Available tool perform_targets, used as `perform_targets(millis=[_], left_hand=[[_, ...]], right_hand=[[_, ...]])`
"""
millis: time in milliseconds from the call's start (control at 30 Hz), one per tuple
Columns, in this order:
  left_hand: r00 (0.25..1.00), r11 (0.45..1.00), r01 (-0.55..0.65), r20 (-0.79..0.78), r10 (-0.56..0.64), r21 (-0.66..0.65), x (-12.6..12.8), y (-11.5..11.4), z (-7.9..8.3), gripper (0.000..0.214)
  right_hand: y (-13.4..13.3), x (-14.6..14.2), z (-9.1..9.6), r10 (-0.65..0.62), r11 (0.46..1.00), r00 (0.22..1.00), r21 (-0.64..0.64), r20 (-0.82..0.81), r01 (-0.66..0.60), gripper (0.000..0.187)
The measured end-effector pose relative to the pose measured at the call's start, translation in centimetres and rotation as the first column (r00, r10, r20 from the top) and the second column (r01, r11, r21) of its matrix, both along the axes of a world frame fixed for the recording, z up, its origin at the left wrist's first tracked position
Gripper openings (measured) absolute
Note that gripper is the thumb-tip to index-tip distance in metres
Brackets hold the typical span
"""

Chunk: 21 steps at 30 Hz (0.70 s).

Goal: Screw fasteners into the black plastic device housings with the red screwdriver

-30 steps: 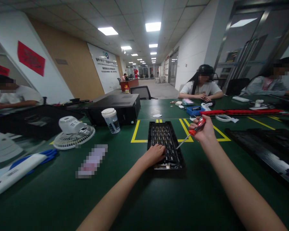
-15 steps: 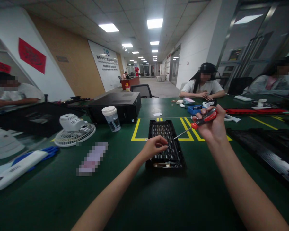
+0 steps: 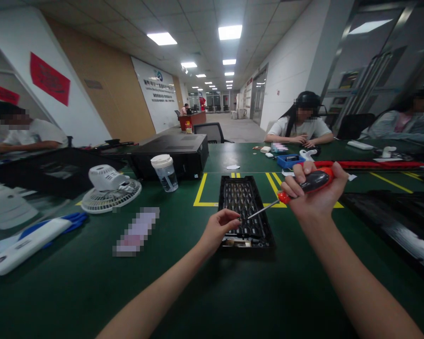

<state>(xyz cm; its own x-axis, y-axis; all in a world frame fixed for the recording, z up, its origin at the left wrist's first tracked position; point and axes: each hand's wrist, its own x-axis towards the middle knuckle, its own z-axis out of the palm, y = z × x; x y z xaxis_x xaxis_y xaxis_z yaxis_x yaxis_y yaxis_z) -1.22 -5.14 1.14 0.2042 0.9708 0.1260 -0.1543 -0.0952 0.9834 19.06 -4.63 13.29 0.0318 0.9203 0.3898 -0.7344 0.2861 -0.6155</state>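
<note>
My right hand (image 3: 314, 190) is wrapped round the red and black handle of a screwdriver (image 3: 318, 180). Its thin metal shaft slants down to the left, with the tip over a black tray-like panel (image 3: 262, 221) that has rows of slots. Close to that tip, my left hand (image 3: 222, 227) hovers over the panel's left side with thumb and fingertips pinched together. Whatever lies between those fingertips is too small to name. At the panel's near end a strip of small metal and tan parts (image 3: 240, 243) shows. The left hand hides part of the panel's left edge.
A lidded plastic cup (image 3: 165, 174) and a black computer case (image 3: 171, 153) stand left of the panel, beside a white fan (image 3: 109, 188). To the right lie a blue box (image 3: 290, 161) and a large black panel (image 3: 388, 230). A person (image 3: 302, 122) sits opposite.
The screwdriver's tip has moved left and slightly down along the panel, and its handle now lies flatter. My left hand has drawn a little left and toward me, still pinched.
</note>
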Motion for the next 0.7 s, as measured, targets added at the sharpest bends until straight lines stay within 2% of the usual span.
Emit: perform_targets(millis=[200, 700], left_hand=[[0.994, 0.997, 0.067, 0.085, -0.063, -0.044, 0.1, -0.9, -0.4, 0.024], [0.991, 0.996, 0.046, 0.133, -0.036, -0.077, 0.2, -1.6, -0.1, 0.022]], right_hand=[[0.1, -0.5, -0.4, 0.046, 0.998, 0.999, 0.041, -0.025, -0.045, 0.04], [-0.2, -0.9, -0.5, 0.018, 1.0, 1.0, -0.006, 0.008, -0.017, 0.04]])
